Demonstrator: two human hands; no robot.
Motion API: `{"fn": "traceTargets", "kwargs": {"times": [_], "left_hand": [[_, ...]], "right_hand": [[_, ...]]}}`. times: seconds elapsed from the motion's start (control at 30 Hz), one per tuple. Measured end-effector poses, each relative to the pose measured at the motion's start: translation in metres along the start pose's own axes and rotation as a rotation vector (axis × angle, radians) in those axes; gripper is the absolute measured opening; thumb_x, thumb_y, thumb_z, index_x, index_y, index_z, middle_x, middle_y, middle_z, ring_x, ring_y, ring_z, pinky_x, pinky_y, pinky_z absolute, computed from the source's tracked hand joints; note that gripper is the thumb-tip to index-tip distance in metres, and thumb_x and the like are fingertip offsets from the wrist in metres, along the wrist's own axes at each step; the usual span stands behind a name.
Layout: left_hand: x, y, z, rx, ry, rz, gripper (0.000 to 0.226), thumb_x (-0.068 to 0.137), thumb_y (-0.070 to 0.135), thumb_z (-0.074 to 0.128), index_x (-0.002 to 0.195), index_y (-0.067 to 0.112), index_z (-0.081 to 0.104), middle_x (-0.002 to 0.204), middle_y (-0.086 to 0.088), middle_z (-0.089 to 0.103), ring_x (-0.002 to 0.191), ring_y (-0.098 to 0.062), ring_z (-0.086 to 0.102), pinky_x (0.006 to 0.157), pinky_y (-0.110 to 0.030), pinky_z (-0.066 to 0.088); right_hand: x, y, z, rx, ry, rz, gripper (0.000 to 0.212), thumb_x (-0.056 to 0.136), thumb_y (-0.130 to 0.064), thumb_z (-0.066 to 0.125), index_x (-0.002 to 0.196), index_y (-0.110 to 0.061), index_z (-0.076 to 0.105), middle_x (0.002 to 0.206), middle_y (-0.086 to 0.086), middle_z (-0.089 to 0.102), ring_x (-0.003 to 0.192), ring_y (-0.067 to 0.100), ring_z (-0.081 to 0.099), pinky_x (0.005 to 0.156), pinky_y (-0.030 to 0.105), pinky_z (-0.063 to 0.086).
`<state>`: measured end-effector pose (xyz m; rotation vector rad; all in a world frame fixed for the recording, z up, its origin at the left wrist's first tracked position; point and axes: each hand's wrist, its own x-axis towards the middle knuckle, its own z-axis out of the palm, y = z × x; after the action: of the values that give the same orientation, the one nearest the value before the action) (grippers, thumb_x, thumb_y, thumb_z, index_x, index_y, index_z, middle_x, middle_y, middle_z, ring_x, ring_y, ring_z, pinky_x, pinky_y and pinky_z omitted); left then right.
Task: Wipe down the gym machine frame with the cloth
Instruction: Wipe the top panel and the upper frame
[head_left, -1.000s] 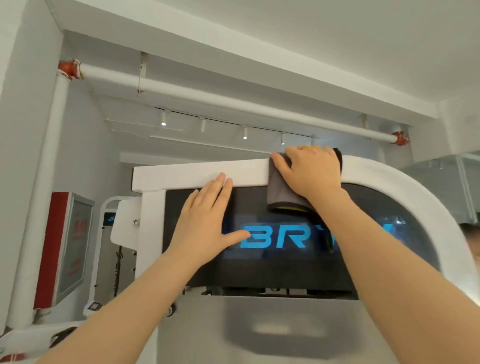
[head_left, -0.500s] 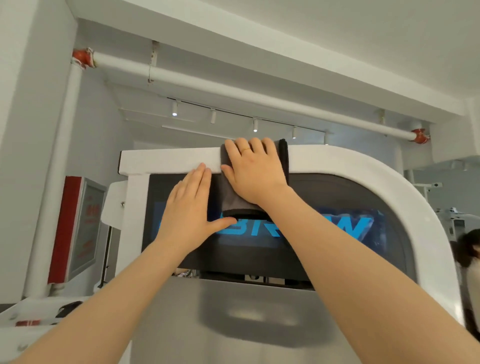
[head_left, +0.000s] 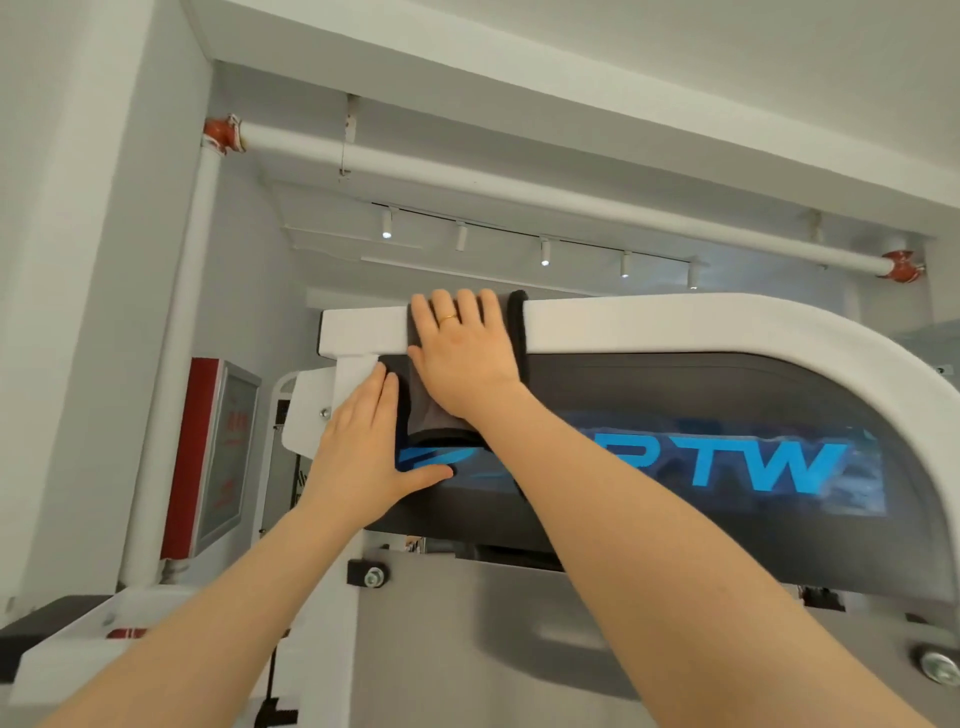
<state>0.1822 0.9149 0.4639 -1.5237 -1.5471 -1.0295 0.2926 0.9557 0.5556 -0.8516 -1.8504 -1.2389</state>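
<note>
The gym machine's white frame (head_left: 649, 325) runs across the top and curves down on the right, around a dark panel (head_left: 727, 405) with blue letters. A dark grey cloth (head_left: 434, 415) hangs folded over the top bar near its left corner. My right hand (head_left: 465, 353) presses flat on the cloth, fingers straight and reaching over the bar's top edge. My left hand (head_left: 363, 452) rests flat just left of the cloth, fingertips at the white left upright, thumb spread out under the cloth's lower end.
A white ceiling pipe (head_left: 519, 192) with red joints runs overhead. A red-framed cabinet (head_left: 218, 457) hangs on the left wall by a vertical pipe. The grey weight-stack cover (head_left: 441, 649) with bolts lies below the dark panel.
My right hand has slid the cloth leftward along the top bar, toward the left corner. My left hand moved left with it onto the upright. The view shifted, showing more of the frame's right curve.
</note>
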Motion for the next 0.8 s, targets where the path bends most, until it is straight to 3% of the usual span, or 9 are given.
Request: {"fn": "traceTargets", "kwargs": {"times": [0.07, 0.17, 0.27, 0.4, 0.53, 0.67, 0.8], "left_hand": [[0.001, -0.008, -0.001, -0.015, -0.008, 0.014, 0.113, 0.067, 0.064, 0.065, 0.147, 0.009, 0.008, 0.155, -0.007, 0.01, 0.142, -0.02, 0.011, 0.114, -0.034, 0.012], [-0.003, -0.023, -0.001, -0.017, -0.024, 0.059, 0.107, 0.072, 0.063, 0.061, 0.148, 0.012, 0.005, 0.156, -0.004, 0.007, 0.142, -0.018, 0.009, 0.112, -0.029, 0.006], [-0.008, -0.041, 0.001, -0.006, -0.038, 0.113, 0.098, 0.079, 0.062, 0.052, 0.148, 0.017, -0.001, 0.156, 0.0, 0.0, 0.143, -0.015, 0.003, 0.108, -0.024, 0.0], [-0.011, -0.059, 0.005, 0.035, -0.049, 0.188, 0.086, 0.086, 0.059, 0.04, 0.147, 0.019, -0.007, 0.156, 0.002, -0.008, 0.143, -0.011, -0.004, 0.11, -0.024, -0.005], [-0.008, -0.057, 0.007, 0.016, 0.008, 0.193, 0.078, 0.09, 0.052, 0.04, 0.148, 0.017, 0.003, 0.156, 0.001, 0.006, 0.142, -0.012, 0.008, 0.111, -0.024, 0.003], [-0.008, -0.048, 0.007, 0.023, 0.054, 0.104, 0.068, 0.091, 0.049, 0.038, 0.147, 0.016, 0.018, 0.155, 0.0, 0.015, 0.14, -0.015, 0.019, 0.11, -0.027, 0.011], [-0.007, -0.019, 0.008, 0.08, 0.079, -0.053, 0.072, 0.091, 0.054, 0.034, 0.147, 0.016, 0.009, 0.155, -0.004, 0.011, 0.142, -0.022, 0.013, 0.114, -0.038, 0.012]], "right_hand": [[0.002, -0.008, 0.002, 0.01, -0.013, -0.054, 0.055, 0.098, -0.038, 0.032, 0.146, -0.013, 0.019, 0.148, 0.01, 0.029, 0.134, 0.031, 0.025, 0.113, 0.045, 0.009], [-0.011, 0.005, 0.005, 0.01, 0.024, 0.015, 0.056, 0.098, -0.039, 0.031, 0.148, -0.017, 0.018, 0.152, 0.007, 0.025, 0.14, 0.028, 0.018, 0.114, 0.043, 0.003], [-0.019, 0.015, 0.006, -0.042, 0.064, 0.13, 0.056, 0.098, -0.042, 0.028, 0.147, -0.017, 0.021, 0.149, 0.008, 0.031, 0.137, 0.03, 0.023, 0.114, 0.045, 0.006], [0.015, -0.02, 0.008, -0.028, 0.019, 0.07, 0.053, 0.099, -0.041, 0.026, 0.144, -0.014, 0.023, 0.144, 0.008, 0.036, 0.128, 0.032, 0.032, 0.112, 0.046, 0.011], [0.031, -0.036, 0.01, -0.02, -0.006, -0.008, 0.053, 0.098, -0.043, 0.026, 0.143, -0.015, 0.024, 0.14, 0.009, 0.041, 0.123, 0.03, 0.038, 0.106, 0.044, 0.021], [0.008, 0.007, 0.003, -0.059, 0.045, 0.043, 0.053, 0.095, -0.048, 0.029, 0.138, -0.018, 0.035, 0.125, 0.008, 0.052, 0.11, 0.029, 0.047, 0.094, 0.04, 0.029], [-0.019, 0.053, -0.009, -0.088, 0.055, 0.131, 0.047, 0.094, -0.049, 0.029, 0.125, -0.018, 0.046, 0.112, 0.008, 0.058, 0.1, 0.029, 0.05, 0.089, 0.04, 0.032]]}}
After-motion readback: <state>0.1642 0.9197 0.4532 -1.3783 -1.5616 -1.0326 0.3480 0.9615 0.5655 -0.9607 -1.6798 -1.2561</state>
